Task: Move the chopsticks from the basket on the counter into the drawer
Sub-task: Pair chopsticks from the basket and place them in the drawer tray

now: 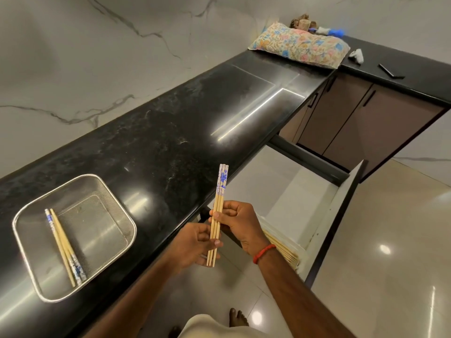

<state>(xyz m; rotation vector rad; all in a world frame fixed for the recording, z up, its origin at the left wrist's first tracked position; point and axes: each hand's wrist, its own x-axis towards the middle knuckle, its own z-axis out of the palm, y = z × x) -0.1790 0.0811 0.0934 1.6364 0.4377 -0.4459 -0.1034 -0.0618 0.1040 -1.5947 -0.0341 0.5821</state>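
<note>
Both hands hold a bundle of three bamboo chopsticks [219, 203] with blue-and-white patterned tops, upright over the counter's front edge. My left hand [195, 245] pinches the lower ends; my right hand [238, 224] grips the middle. Two more chopsticks [64, 247] lie in the steel mesh basket [29, 211] on the black counter at left. The white drawer [280, 191] stands pulled out under my right hand, with several chopsticks [283, 250] lying at its near end, partly hidden by my right wrist.
The black stone counter [158, 142] runs back to a corner with a floral pillow [300, 46] and small items behind it. Brown cabinet doors [353, 123] stand beyond the drawer. The drawer front [341, 215] juts over the glossy tiled floor at right.
</note>
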